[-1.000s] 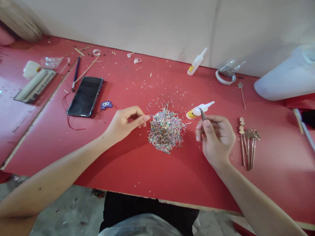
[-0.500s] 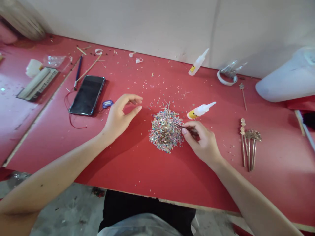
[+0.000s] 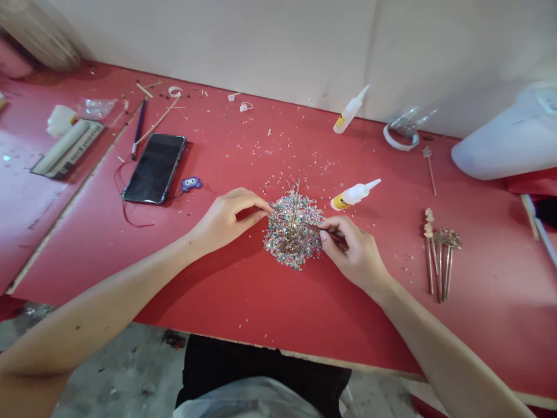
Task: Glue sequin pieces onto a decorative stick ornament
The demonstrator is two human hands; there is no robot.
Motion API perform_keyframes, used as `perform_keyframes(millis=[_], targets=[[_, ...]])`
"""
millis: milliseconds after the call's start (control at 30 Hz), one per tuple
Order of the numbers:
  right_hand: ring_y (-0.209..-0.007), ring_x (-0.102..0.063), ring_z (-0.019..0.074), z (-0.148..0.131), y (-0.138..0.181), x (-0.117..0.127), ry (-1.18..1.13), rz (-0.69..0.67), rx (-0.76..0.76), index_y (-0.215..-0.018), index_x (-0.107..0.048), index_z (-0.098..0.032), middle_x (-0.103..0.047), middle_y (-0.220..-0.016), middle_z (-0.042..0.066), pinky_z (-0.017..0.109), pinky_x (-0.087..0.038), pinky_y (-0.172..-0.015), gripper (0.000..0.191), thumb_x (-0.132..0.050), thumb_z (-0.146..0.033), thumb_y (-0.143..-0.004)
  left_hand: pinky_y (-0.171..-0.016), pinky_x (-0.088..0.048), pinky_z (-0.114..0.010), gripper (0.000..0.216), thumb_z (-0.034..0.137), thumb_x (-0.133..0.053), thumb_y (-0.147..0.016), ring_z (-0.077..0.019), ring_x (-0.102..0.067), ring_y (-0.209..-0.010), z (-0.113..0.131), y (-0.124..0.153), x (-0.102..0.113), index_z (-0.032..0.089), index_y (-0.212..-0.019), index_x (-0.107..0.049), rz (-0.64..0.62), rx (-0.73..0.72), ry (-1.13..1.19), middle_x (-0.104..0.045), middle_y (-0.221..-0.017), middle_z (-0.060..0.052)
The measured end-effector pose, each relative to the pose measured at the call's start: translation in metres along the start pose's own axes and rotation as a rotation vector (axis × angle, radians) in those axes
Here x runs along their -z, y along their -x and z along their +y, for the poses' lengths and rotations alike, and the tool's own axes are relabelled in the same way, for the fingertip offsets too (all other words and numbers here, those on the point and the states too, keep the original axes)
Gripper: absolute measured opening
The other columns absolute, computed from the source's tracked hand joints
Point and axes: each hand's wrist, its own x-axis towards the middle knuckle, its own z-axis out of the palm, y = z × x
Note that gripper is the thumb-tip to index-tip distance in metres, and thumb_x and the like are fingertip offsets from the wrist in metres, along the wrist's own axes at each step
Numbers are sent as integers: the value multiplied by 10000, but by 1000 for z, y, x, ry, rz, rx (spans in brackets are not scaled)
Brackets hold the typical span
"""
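A pile of tiny multicoloured sequin-like flakes (image 3: 278, 249) lies on the red tabletop in front of me. A thin gold-coloured stick (image 3: 296, 197) with a metallic clump at its lower end lies on the pile. My right hand (image 3: 354, 249) is closed on slim dark tweezers (image 3: 315, 227), whose tips reach over the middle of the pile beside the stick. My left hand (image 3: 232, 217) is at the pile's left edge, thumb and forefinger nearly together in a pinch. Whatever is between those fingertips is too small to make out.
Right of the pile lies a glue bottle (image 3: 350, 196); another glue bottle (image 3: 350, 110) stands near the wall. Several gold hair sticks (image 3: 441, 261) lie at right, below a white tape ring (image 3: 400, 139). A phone (image 3: 154, 168) and a purple trinket (image 3: 191, 184) are at left.
My left hand has come down and right to the pile's edge, its fingers closing from a wider gap. The tweezers have shifted slightly left over the pile.
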Motion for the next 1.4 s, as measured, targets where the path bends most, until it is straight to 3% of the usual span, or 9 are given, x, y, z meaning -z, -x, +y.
perform_keyframes(millis=[100, 267, 400, 600, 700, 900, 1000, 1200, 1400], targets=[[-541, -582, 100, -1, 0, 0, -5, -2, 0, -925, -520, -223, -633, -706, -12, 189, -446, -500, 57, -536, -259, -883, -829, -497, -295, 164, 162, -517, -934, -154, -614, -890, 1, 2, -3, 184, -982, -673, -28, -131, -30, -707, -919, -60], [-547, -578, 103, -2, 2, 0, -30, -1, 33, -927, -524, -227, -628, -704, -12, 191, -451, -502, 50, -534, -259, -890, -888, -491, -335, 226, 109, -467, -928, -166, -611, -926, 12, 8, -9, 201, -1021, -651, -208, -393, -74, -707, -956, -60], [-573, -602, 114, -3, 1, -2, -21, 1, 42, -914, -537, -227, -638, -723, 0, 205, -482, -535, 43, -532, -263, -892, -876, -494, -339, 244, 100, -452, -927, -189, -612, -981, 19, 12, -13, 186, -1053, -642, -278, -454, -155, -702, -1003, -78], [-575, -623, 118, -1, -1, -3, 6, 66, -4, -900, -553, -227, -652, -711, -7, 207, -497, -554, 38, -556, -259, -879, -848, -478, -305, 213, 145, -449, -961, -171, -617, -921, 22, 16, -14, 181, -986, -657, -278, -614, -267, -710, -979, -53], [-605, -643, 126, 0, -1, -2, 43, 76, 4, -893, -558, -225, -660, -709, -7, 211, -506, -579, 39, -563, -259, -874, -861, -465, -305, 228, 156, -429, -975, -174, -606, -947, 22, 17, -16, 181, -1029, -649, -283, -594, -321, -709, -1001, -52], [-572, -630, 115, 0, -1, 0, 75, 44, 38, -874, -564, -218, -667, -695, -7, 201, -479, -552, 28, -561, -243, -862, -943, -444, -370, 217, 210, -455, -978, -221, -560, -1054, 18, 14, -16, 157, -1116, -614, -188, -337, -360, -671, -1085, -89], [-537, -599, 104, 1, -1, -1, 99, 38, 45, -843, -561, -210, -651, -672, -10, 196, -453, -525, 13, -557, -222, -846, -960, -448, -387, 237, 242, -466, -981, -235, -540, -1078, 15, 13, -15, 154, -1150, -608, -186, -275, -361, -652, -1119, -95], [-542, -583, 90, 1, 0, -1, 67, 21, 46, -875, -563, -208, -633, -674, -19, 186, -444, -539, 39, -542, -241, -875, -1062, -404, -434, 326, 284, -476, -987, -255, -460, -1259, 13, 12, -16, 176, -1283, -562, -243, -313, -350, -613, -1278, -89], [-530, -567, 89, 0, -1, -1, 115, 37, 60, -856, -549, -209, -630, -672, -16, 189, -423, -531, 18, -540, -223, -864, -1061, -403, -429, 339, 308, -477, -991, -252, -467, -1263, 12, 12, -17, 157, -1280, -573, -263, -333, -372, -616, -1298, -87]])
